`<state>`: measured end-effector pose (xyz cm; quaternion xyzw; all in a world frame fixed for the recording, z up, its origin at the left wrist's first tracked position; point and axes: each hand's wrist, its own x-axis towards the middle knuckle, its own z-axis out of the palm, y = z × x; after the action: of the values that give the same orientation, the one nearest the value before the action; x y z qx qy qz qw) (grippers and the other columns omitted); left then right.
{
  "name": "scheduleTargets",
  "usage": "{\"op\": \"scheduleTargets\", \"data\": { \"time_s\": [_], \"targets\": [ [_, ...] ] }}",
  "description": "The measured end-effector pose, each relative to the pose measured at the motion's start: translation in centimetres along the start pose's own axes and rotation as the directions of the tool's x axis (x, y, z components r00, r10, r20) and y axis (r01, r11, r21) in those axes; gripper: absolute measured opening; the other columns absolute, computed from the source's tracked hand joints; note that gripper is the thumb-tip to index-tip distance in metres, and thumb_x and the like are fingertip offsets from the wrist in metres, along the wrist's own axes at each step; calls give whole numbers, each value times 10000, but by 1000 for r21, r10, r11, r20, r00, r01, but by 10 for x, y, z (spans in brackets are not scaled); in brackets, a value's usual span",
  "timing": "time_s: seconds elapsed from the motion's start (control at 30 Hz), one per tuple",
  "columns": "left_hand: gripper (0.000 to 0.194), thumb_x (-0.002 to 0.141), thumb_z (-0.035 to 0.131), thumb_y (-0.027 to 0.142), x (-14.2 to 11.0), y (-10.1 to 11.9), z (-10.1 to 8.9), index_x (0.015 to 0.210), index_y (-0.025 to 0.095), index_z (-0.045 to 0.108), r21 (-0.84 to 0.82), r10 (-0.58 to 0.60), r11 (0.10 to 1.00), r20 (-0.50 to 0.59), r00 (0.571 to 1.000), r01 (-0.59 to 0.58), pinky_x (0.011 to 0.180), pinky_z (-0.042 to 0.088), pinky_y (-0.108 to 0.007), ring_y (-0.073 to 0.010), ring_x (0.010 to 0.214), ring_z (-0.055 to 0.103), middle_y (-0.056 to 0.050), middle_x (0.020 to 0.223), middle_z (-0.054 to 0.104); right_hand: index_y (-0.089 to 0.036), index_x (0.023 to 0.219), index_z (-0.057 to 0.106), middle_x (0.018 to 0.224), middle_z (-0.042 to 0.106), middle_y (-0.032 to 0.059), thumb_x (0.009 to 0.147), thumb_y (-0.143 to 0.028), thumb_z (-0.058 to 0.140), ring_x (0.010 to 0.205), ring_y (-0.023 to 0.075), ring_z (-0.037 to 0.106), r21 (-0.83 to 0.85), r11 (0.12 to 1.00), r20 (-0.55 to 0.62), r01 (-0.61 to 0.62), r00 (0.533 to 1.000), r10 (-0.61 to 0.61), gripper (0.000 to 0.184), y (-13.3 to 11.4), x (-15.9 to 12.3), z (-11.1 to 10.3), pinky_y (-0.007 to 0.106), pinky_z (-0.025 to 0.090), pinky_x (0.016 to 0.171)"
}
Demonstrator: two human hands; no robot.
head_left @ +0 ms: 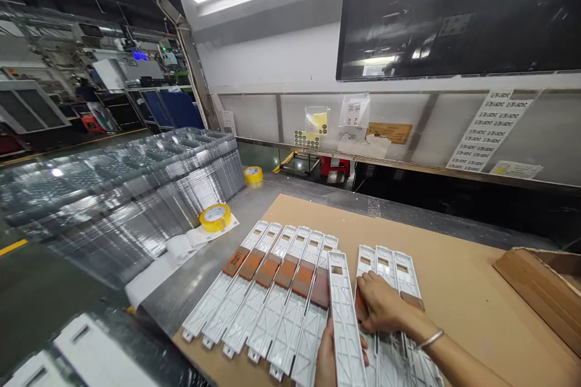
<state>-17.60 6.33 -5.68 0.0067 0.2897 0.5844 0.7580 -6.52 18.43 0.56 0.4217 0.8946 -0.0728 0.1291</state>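
Note:
My left hand (325, 354) is wrapped round a long white ribbed plastic strip (344, 314), tilted and raised above the others, with a square window near its far end. Just right of it, my right hand (379, 299) has its fingers closed on a reddish-brown block (360, 307) over one of the right-hand strips; the hand hides part of the block. To the left, several similar white strips (254, 314) lie side by side, each with an orange-brown or dark red block (285, 271) across it. Beneath my right wrist are more strips (405, 270), one with a brownish block (412, 300).
A brown cardboard sheet (458, 290) covers the bench. An open carton (540, 290) stands at right. Two yellow tape rolls (215, 217) and stacked clear plastic trays (181, 187) are at left. More white parts (97, 354) lie lower left. A panel (272, 66) rises behind the bench.

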Motion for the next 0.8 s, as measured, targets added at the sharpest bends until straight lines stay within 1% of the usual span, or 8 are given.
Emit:
{"op": "scheduleTargets", "data": {
  "time_s": [0.13,0.3,0.4,0.5,0.57,0.67,0.73,0.8],
  "targets": [
    [532,609,716,596,-1,-1,0,768,93,653,-1,12,1000,-13,1000,-12,417,335,-198,-128,429,564,-68,580,652,-148,958,571,990,554,48,785,-436,675,929,197,521,99,995,23,12,1000,-14,351,6,0,-5,391,436,834],
    [500,628,690,583,0,-3,-1,766,105,645,-5,25,1000,-22,999,-25,413,316,-205,-132,429,564,-69,581,655,-149,967,579,989,562,44,788,-403,685,940,204,529,317,948,93,16,995,-48,329,24,-2,-15,414,439,850],
    [516,564,692,567,1,-2,-1,770,95,654,11,25,1000,-30,999,-24,399,310,-211,-147,412,561,-91,584,661,-149,1049,578,1044,576,52,834,-402,645,938,198,555,516,856,154,12,982,-107,339,41,1,-18,401,464,838],
    [505,530,662,550,0,-1,0,744,93,664,29,30,999,-37,999,-29,395,314,-218,-157,414,564,-110,600,671,-147,1082,582,963,611,40,894,-452,560,823,168,592,686,727,195,-5,965,-177,358,57,5,-17,363,501,759],
    [483,524,639,547,-1,-1,0,688,93,661,36,37,999,-41,998,-36,397,318,-221,-153,413,559,-115,612,674,-145,1103,581,939,625,45,902,-507,520,804,169,605,764,645,165,-1,967,-193,419,62,4,-16,375,506,760],
    [482,553,622,550,-1,-3,-1,637,77,660,45,33,998,-46,998,-31,400,315,-215,-130,413,543,-120,650,683,-144,1218,535,1145,602,114,897,-585,433,1017,225,588,842,536,28,57,989,-148,555,59,-7,-14,449,464,901],
    [523,574,633,573,-1,-5,-2,679,63,683,49,20,999,-41,999,-18,400,309,-209,-115,419,537,-120,690,694,-136,1314,476,1328,496,158,843,-609,450,1195,282,489,854,512,-69,96,995,-73,668,48,-22,-10,480,387,1010],
    [580,585,648,615,-2,-7,-2,728,55,703,45,-5,999,-11,1000,5,410,331,-220,-121,434,539,-119,701,695,-109,1409,372,1450,349,181,765,-591,535,1307,331,358,835,537,-138,122,990,-10,820,30,-42,-3,479,341,1058]
  ]
}}
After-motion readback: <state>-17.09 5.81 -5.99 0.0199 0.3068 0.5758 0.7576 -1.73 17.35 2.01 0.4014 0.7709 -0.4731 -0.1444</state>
